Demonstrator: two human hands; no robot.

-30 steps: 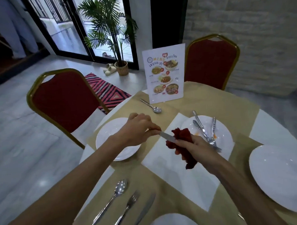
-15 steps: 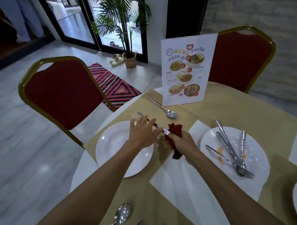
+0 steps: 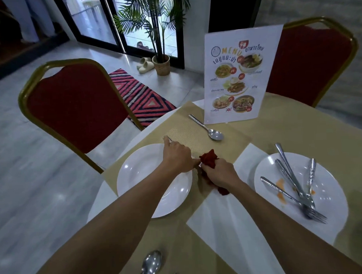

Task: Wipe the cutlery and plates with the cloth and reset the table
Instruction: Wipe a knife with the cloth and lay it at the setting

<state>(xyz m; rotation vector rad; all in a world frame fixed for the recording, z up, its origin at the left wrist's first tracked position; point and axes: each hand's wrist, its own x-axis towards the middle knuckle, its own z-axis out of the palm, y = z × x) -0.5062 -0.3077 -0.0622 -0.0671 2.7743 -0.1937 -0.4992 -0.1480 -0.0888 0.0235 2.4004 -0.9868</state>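
The left hand [image 3: 177, 157] has lowered the knife [image 3: 167, 138] beside the left plate [image 3: 140, 179], fingers still pinching it. The right hand [image 3: 219, 173] stays clenched on the cloth [image 3: 208, 159]: wiped, being reset.

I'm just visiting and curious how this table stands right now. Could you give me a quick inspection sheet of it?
Surface: table, tan cloth, white napkins.
Job's things: clean plate; stained plate holding cutlery pile; spoon by the menu; knife; red cloth.
Clutter: menu stand.
Hands: left hand holds the knife; right hand grips the cloth.
Cables: nothing seen.
Surroundings: two red chairs, potted plant, striped rug.
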